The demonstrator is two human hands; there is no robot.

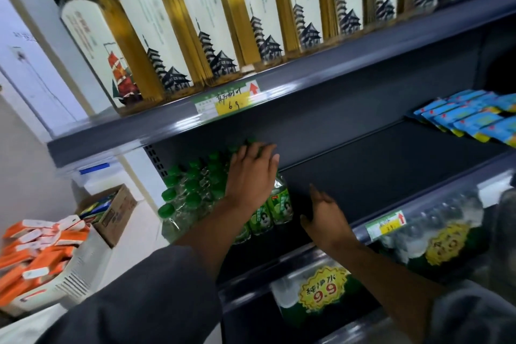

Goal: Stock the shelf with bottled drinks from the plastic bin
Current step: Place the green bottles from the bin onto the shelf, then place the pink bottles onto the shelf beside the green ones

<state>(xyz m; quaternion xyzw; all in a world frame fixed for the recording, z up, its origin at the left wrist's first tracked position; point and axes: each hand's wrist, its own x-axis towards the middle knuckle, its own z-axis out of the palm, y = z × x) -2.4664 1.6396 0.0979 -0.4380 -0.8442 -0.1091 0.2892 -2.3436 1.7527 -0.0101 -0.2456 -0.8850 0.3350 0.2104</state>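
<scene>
Your left hand lies flat, fingers straight and spread, on the green screw caps of the clear plastic drink bottles with green labels packed at the left end of the dark grey metal shelf. Your right hand hovers just to the right of them, fingers straight and together, holding nothing. The plastic bin named in the task cannot be picked out here.

The bottles fill only the ground under and to the left of your left hand; to the right of your right hand the shelf board runs bare as far as the blue and yellow flat packets. That open side looks like the chief risk: nothing braces the outermost labelled bottles just below your left palm, so a sideways push on the caps could tip them rightward in a row. They also stand close to the shelf's front lip, and a pull toward you might roll one over the edge onto the shrink-wrapped packs of water with the yellow price sticker below your right wrist.

Overhead, the tall amber bottles with white pagoda labels lean over the upper shelf edge; lifting your left hand sharply could knock it.
</scene>
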